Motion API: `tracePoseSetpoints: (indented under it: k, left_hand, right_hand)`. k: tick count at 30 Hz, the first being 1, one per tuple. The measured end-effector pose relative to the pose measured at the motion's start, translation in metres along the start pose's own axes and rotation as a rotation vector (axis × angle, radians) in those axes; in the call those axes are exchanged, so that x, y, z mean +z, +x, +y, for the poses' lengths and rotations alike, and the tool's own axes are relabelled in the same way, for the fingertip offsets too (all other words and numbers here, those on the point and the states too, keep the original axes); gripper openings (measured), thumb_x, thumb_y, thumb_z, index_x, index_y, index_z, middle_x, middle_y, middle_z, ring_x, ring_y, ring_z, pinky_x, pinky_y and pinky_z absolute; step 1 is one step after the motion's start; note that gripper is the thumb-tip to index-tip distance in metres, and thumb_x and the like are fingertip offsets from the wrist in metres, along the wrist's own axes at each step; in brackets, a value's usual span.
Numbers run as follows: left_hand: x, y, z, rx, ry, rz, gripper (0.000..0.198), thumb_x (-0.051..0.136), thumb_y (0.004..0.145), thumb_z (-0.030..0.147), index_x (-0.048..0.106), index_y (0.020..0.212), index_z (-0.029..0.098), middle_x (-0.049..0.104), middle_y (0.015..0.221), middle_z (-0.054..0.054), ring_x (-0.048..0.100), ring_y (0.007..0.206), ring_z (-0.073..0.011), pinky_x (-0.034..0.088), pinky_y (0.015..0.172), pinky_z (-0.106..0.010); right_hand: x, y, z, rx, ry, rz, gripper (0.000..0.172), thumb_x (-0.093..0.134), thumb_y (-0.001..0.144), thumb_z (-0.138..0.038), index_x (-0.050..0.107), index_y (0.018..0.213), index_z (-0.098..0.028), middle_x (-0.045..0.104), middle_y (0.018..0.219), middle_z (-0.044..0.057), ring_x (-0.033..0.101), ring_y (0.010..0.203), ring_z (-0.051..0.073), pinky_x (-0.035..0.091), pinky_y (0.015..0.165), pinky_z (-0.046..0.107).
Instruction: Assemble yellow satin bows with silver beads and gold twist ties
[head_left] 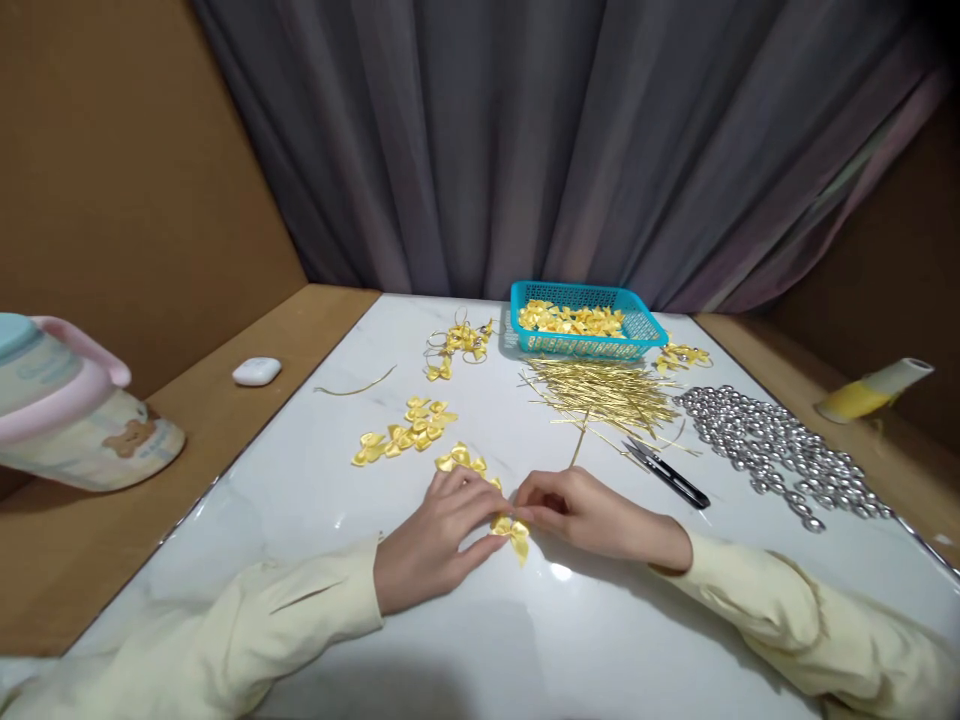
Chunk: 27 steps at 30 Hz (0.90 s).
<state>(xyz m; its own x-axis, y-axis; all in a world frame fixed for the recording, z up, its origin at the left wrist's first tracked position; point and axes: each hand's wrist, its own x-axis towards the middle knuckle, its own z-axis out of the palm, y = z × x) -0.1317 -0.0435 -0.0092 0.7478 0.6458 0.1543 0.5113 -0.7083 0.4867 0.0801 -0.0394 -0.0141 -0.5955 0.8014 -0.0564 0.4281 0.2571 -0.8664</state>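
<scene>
A yellow satin bow (512, 538) lies low over the white table, pinched at its edge between the thumb and fingers of my left hand (454, 535). My right hand (592, 512) is closed, its fingertips meeting the bow's right side. From behind its knuckles a gold twist tie (580, 442) sticks up; its lower end is hidden in the hand. Just past my left fingers sit more loose bows (461, 458), partly covered. Another group of bows (409, 430) is spread farther left.
Behind my right hand lies a pile of gold ties (607, 390), with black thread snips (667, 473) beside it. Silver oval pieces (780, 450) spread right. A blue basket (585, 350) holds bows. Bows with ties (457, 340) stand left of it; a cup (82, 410) is far left.
</scene>
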Motion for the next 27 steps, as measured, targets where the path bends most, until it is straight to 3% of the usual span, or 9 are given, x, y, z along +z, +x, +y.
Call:
tracePoseSetpoints:
  k: [11,15,22,27]
  left_hand:
    - [-0.0064,0.0017,0.0034,0.022,0.006,0.049,0.011,0.049,0.086,0.023,0.059,0.089,0.021,0.060,0.094,-0.004,0.043,0.095,-0.0199,0.031,0.084,-0.035]
    - [-0.0069,0.0034,0.0003,0.028,0.029,0.020,0.008,0.051,0.085,0.021,0.058,0.084,0.020,0.061,0.091,-0.003,0.043,0.094,-0.0201,0.030,0.083,-0.036]
    - [-0.0051,0.0019,-0.0027,0.008,0.010,-0.026,0.010,0.051,0.086,0.023,0.057,0.093,0.021,0.059,0.093,-0.003,0.041,0.094,-0.0202,0.029,0.083,-0.036]
    - [-0.0063,0.0041,-0.0014,0.005,0.003,-0.055,0.010,0.048,0.087,0.023,0.058,0.086,0.021,0.058,0.093,-0.003,0.041,0.094,-0.0196,0.029,0.083,-0.035]
  right_hand:
    - [0.0034,-0.0005,0.0025,-0.043,-0.094,0.001,0.011,0.056,0.078,-0.017,0.058,0.088,-0.015,0.050,0.062,-0.004,0.043,0.055,0.008,0.034,0.052,0.019]
    - [0.0033,0.0000,0.0031,-0.082,-0.113,0.010,0.011,0.055,0.077,-0.014,0.058,0.088,-0.016,0.049,0.063,-0.003,0.044,0.056,0.009,0.035,0.053,0.019]
    - [0.0033,0.0028,0.0037,-0.213,-0.183,-0.008,0.014,0.051,0.077,-0.005,0.060,0.081,-0.015,0.055,0.073,0.001,0.049,0.061,0.010,0.038,0.059,0.020]
    - [0.0027,0.0045,0.0036,-0.260,-0.208,-0.038,0.017,0.050,0.077,-0.003,0.061,0.083,-0.015,0.058,0.077,0.003,0.053,0.067,0.011,0.040,0.064,0.022]
